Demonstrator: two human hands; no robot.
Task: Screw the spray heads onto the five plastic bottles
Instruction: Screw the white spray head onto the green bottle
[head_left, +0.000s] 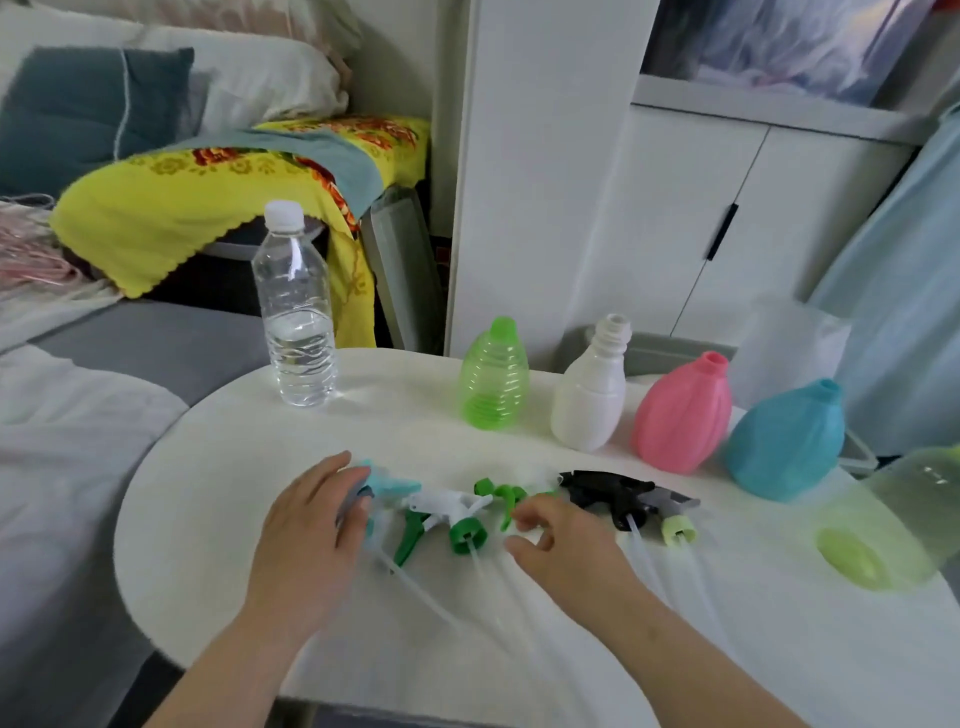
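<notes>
Left hand has its grip spread flat on the blue spray head. Right hand grip is loose and half-curled by the light green head, pinching nothing. Further back on the surface, headless: green bottle, white bottle, pink bottle, blue bottle.

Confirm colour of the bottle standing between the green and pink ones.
The bottle is white; head view shows it.

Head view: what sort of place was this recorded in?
Most likely a home bedroom or living room, not a workshop. At left, pillows and a yellow floral blanket lie on a bed or sofa, white cupboard doors stand behind, and the work is on a white table.
</notes>
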